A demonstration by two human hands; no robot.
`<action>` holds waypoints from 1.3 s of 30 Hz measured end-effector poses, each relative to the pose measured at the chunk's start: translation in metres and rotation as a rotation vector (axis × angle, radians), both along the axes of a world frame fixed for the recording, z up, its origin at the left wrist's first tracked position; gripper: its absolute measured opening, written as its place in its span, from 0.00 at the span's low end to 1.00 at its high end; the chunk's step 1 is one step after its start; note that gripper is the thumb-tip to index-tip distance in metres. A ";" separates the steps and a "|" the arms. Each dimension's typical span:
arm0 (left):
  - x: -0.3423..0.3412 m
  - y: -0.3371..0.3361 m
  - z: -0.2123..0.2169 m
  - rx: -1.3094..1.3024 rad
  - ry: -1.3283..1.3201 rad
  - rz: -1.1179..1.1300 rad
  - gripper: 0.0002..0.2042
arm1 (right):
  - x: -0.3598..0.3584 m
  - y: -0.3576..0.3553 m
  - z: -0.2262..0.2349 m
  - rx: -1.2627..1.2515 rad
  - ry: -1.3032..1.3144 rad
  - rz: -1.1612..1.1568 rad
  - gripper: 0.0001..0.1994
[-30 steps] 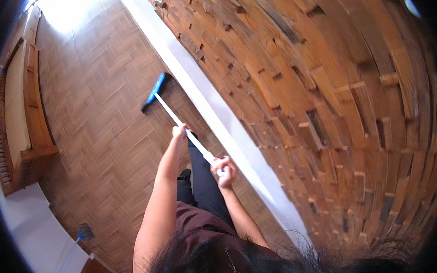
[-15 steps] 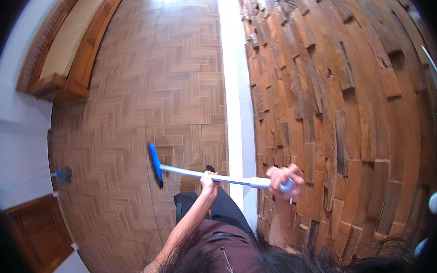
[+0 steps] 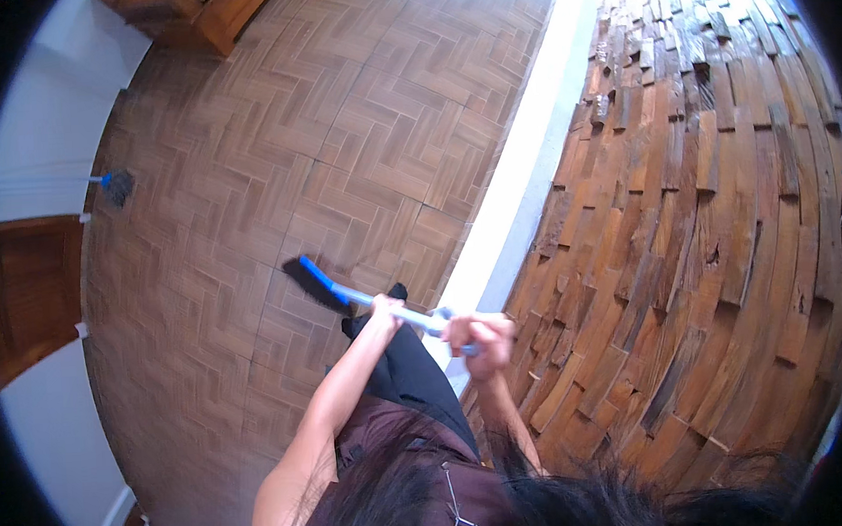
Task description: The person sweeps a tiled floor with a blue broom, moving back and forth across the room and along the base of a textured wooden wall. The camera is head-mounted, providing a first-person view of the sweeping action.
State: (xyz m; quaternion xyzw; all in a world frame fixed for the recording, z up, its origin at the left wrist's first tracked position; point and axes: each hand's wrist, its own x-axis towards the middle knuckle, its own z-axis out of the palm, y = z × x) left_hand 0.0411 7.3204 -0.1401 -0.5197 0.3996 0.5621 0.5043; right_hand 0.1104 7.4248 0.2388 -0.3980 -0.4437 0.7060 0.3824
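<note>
Grasped two-handed, a blue-and-pale broom (image 3: pixel 414 318) slants across the person's body, the left hand (image 3: pixel 386 314) wrapped around its shaft and the right hand (image 3: pixel 487 340), between three and four o'clock from it, closed on the upper end, though blur hides the exact finger positions. Spacing the hands apart likely lets one guide while the other levers. At ten o'clock from the left hand, the dark bristles (image 3: pixel 306 280) angle down toward the herringbone floor (image 3: pixel 351 200); whether they touch cannot be told. Farther along that line, a second brush (image 3: pixel 117 186) stands by the white wall (image 3: pixel 30 155), perhaps propped there to stay out of the way. Wooden furniture (image 3: pixel 223 24) sits at eleven o'clock, while wood-block cladding (image 3: pixel 687 249) spreads toward three, beyond a white ledge (image 3: pixel 510 230).
</note>
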 end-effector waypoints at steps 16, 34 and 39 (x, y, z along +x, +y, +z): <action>-0.082 0.208 0.136 0.696 -0.280 -0.078 0.10 | -0.092 0.000 0.003 0.844 -0.215 0.011 0.20; -0.372 -0.169 0.105 -0.134 0.375 0.114 0.07 | -0.349 -0.133 -0.023 -0.017 0.280 0.660 0.21; -0.366 -0.113 0.104 0.045 0.269 0.028 0.06 | -0.340 -0.113 -0.003 0.069 0.143 0.513 0.20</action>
